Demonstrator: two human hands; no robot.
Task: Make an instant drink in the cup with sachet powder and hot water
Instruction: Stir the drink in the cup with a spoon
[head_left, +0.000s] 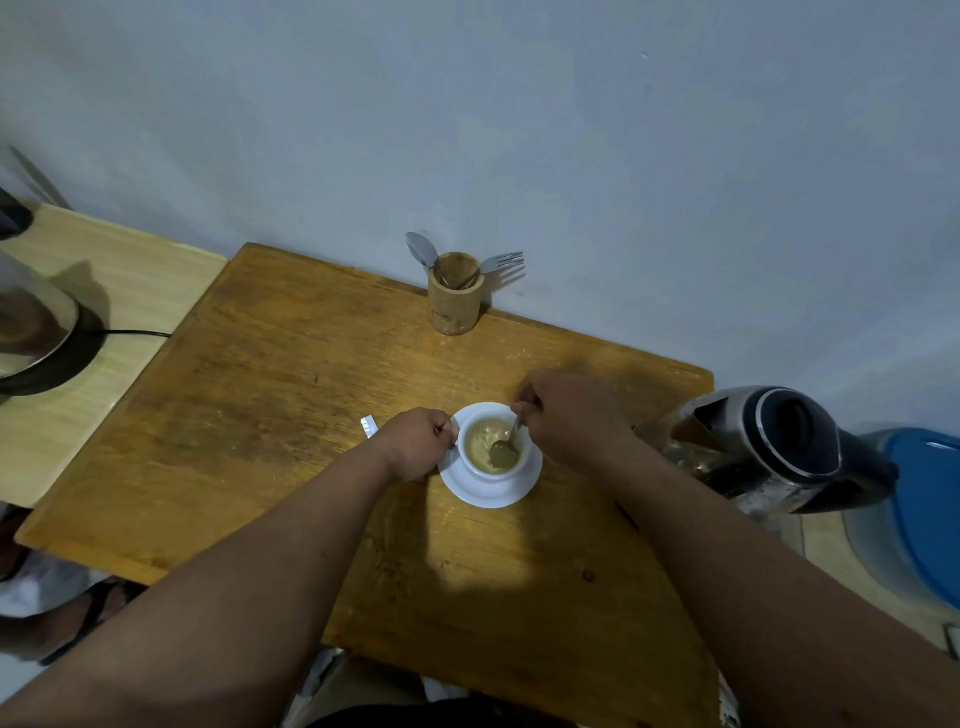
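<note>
Fingers (524, 410) of the right hand (569, 415) pinch the spoon (506, 444), stirring; left hand (418, 441) grips the cup (491, 441). Next, I judge: lift the spoon out.

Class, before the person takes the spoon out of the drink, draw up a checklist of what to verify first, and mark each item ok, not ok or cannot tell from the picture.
1. Cup steadied: left hand grips its side. Ok.
2. Cup seated on saucer: ok.
3. Spoon held: right hand pinches the handle, bowl in the liquid. Ok.
4. Powder fully dissolved: foam on the surface, below it hidden. Cannot tell.
5. Kettle clear of the right arm: close beside the forearm. Not ok.
6. Torn sachet out of the way: behind the left hand. Ok.
</note>
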